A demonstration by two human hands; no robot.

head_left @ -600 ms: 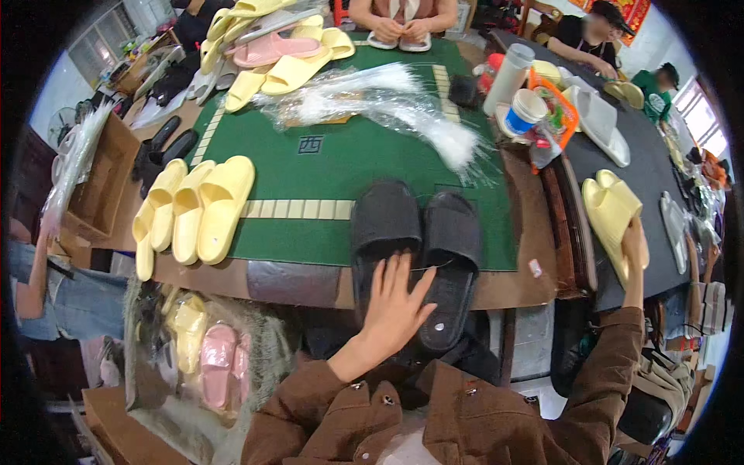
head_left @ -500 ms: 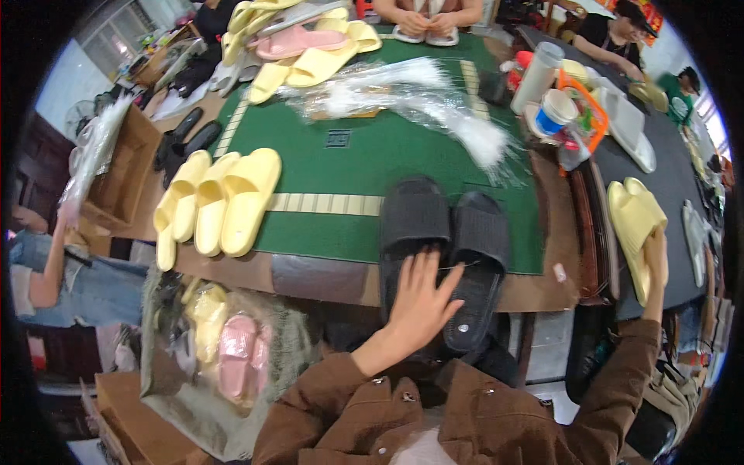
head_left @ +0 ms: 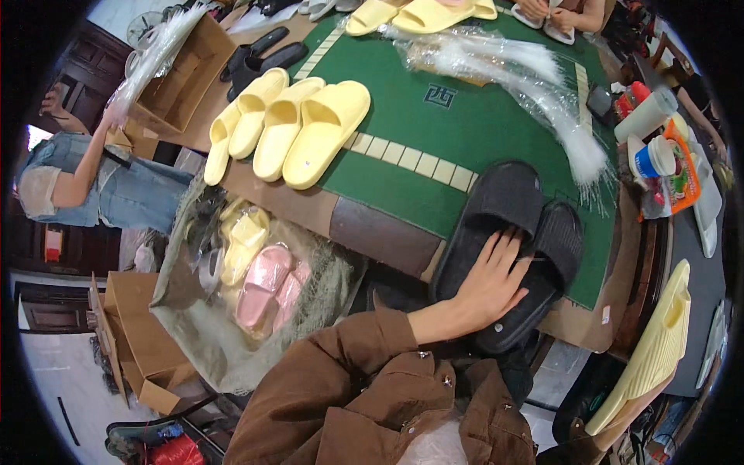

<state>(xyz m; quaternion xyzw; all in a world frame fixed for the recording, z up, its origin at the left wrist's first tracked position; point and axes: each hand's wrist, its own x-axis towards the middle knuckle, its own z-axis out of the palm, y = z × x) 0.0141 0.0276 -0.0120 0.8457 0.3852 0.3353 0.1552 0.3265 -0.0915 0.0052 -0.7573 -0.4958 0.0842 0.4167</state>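
1. The left hand (head_left: 492,280) lies flat with fingers spread on a pair of black slides (head_left: 508,248), gripping nothing, just pressing on top of them.
2. The black slides sit side by side at the near edge of the green table (head_left: 434,139), partly overhanging its brown border.
3. The right hand is hidden at the lower right rim; a yellow slide (head_left: 649,353) stands upright there (whether those fingers clasp it, I cannot tell).
4. Three more yellow slides (head_left: 283,128) lie in a row on the table's left part, well apart from the black pair.
5. Clear plastic bags (head_left: 527,85) stretch across the far side of the green surface.
6. Below the table, a sack (head_left: 256,271) holds pink and yellow slides.
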